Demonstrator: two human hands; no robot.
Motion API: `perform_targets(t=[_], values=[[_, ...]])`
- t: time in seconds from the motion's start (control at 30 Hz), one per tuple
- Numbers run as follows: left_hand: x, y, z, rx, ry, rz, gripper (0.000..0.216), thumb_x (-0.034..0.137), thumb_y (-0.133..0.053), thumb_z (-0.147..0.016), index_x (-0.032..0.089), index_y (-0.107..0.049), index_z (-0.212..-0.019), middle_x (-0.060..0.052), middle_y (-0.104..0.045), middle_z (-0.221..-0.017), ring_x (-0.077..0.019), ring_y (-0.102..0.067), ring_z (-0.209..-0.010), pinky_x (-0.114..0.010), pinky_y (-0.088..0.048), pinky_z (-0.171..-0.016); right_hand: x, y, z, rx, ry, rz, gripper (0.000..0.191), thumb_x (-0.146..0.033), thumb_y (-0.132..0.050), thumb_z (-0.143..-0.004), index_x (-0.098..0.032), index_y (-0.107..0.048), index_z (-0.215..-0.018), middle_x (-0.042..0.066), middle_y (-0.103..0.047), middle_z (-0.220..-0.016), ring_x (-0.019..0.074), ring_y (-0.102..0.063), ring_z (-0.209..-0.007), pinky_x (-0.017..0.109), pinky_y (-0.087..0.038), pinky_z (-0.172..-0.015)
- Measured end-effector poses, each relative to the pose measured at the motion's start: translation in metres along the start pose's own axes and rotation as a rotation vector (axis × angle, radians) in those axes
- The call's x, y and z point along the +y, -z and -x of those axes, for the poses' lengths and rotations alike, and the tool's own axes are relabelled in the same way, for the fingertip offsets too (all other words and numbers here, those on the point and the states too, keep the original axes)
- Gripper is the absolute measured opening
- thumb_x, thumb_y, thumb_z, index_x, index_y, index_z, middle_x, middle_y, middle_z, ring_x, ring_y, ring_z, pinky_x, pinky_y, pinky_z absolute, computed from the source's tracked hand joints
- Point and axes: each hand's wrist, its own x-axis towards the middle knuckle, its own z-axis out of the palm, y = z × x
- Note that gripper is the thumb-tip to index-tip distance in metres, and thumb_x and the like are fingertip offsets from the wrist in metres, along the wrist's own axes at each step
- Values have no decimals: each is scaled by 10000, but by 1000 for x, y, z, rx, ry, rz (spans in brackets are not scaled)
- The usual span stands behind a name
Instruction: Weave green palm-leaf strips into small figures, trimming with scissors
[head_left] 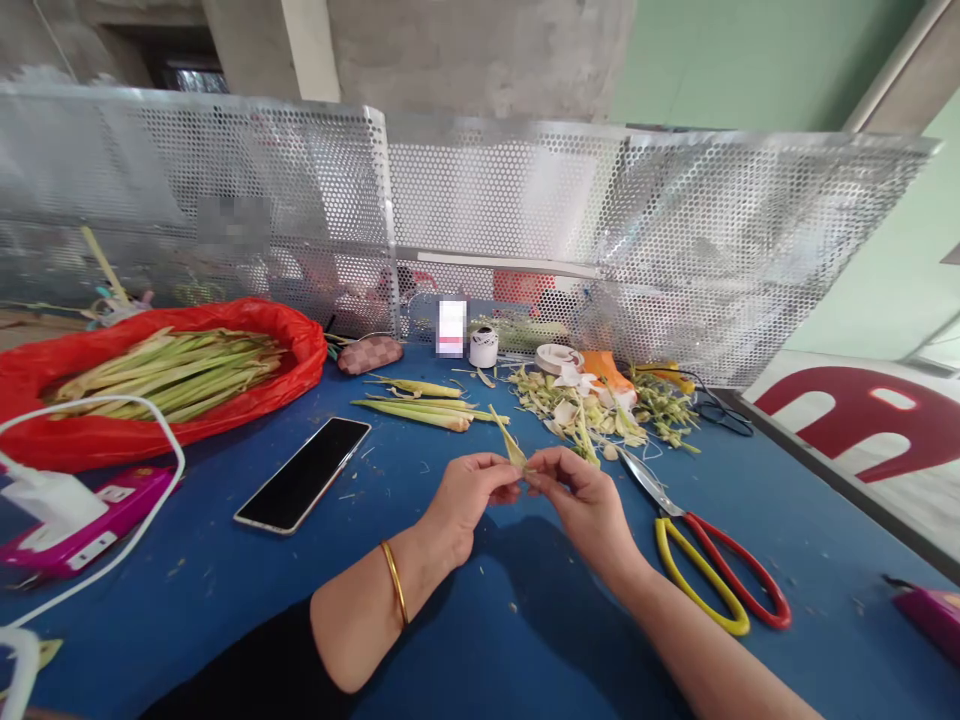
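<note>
Both my hands meet over the blue table (pixel 487 620), pinching a thin yellow-green leaf strip (pixel 508 440) that sticks up and away between them. My left hand (pixel 466 500), with a gold bangle on its wrist, has its fingers closed on the strip's near end. My right hand (pixel 585 505) is closed on the same strip from the right. Just beyond my hands lie a few pale green stalks (pixel 420 410). Red and yellow handled scissors (pixel 705 560) lie right of my right hand.
A red plastic bag (pixel 285 350) full of green stalks sits at the far left. A black phone (pixel 304 473) lies left of my hands. A pink power strip with white charger (pixel 71 515) is at the left edge. Leaf trimmings (pixel 600 405), tape rolls and a perforated metal screen (pixel 525 210) stand behind.
</note>
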Motion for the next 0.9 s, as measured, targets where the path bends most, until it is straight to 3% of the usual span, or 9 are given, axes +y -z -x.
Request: perform_targets(t=[0.13, 0.4, 0.67, 0.9], values=[[-1, 1, 1, -51, 73, 55, 146, 269, -718, -586, 148, -636, -587, -6, -605, -593, -109, -558, -604, -251, -459, -682, 1, 1, 0, 48, -5, 34, 95, -300, -643, -768, -206, -646, -751, -1, -656, -706, 164, -601, -665, 277, -479, -650], [-5, 1, 1, -46, 44, 71, 155, 221, -733, -585, 129, -688, -702, -26, -644, -685, -131, -599, -668, -277, -489, -722, 1, 1, -2, 65, 30, 33, 79, -255, -640, -744, -209, -648, -681, 16, -683, -761, 183, -610, -743, 293, -475, -695], [-9, 0, 0, 16, -284, -354, 163, 290, -632, -727, 161, -705, -659, -22, -670, -627, -153, -603, -633, -246, -466, -640, 1, 5, -2, 80, -108, 113, 96, -270, -642, -740, -191, -641, -685, 4, -653, -654, 170, -578, -633, 293, -442, -629], [-7, -1, 2, 14, -328, -480, 205, 291, -575, -769, 155, -723, -728, -32, -699, -653, -167, -632, -644, -235, -457, -620, -1, 4, -3, 109, -126, -12, 166, -290, -665, -707, -190, -595, -820, -8, -605, -658, 161, -561, -630, 280, -443, -603]])
